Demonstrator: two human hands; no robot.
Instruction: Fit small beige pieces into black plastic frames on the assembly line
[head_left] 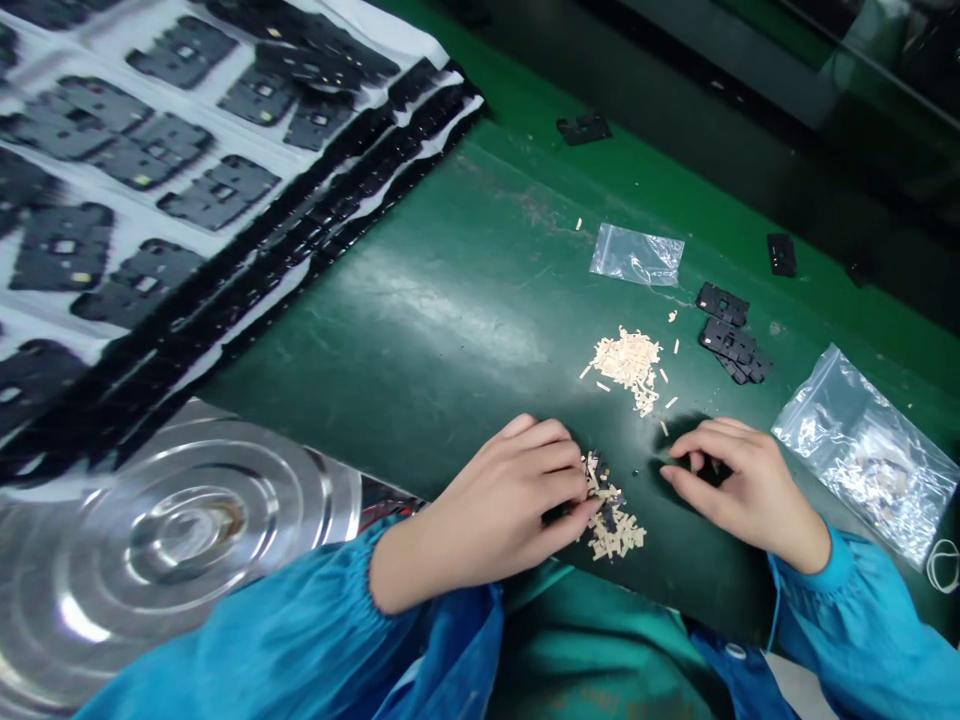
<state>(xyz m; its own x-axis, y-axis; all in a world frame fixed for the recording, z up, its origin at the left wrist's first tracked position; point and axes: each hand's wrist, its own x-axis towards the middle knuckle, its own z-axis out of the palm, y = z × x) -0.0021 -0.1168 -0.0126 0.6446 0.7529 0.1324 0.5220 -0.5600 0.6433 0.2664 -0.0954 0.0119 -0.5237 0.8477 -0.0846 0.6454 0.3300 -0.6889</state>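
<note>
Blue sleeves [262, 630] reach over the near edge toward a low pile of pale strips and dark bits [621, 535]. It lies right at the fingertips of the left hand [502, 500], which curls in low, presumably because such small pieces need fingertip contact; whether it grips one, I cannot tell. Across from it, the right hand [750, 490] keeps a narrow gap between thumb and forefinger, nothing visible between them. Beyond both hands sit a paler heap [626, 358] and overlapping black plates [731, 342], probably kept within reach.

Scuffed green bench [390, 330] carries everything; left of the hands, similar plates lie on white sheeting [127, 220] above a ringed metal disc [195, 530].
</note>
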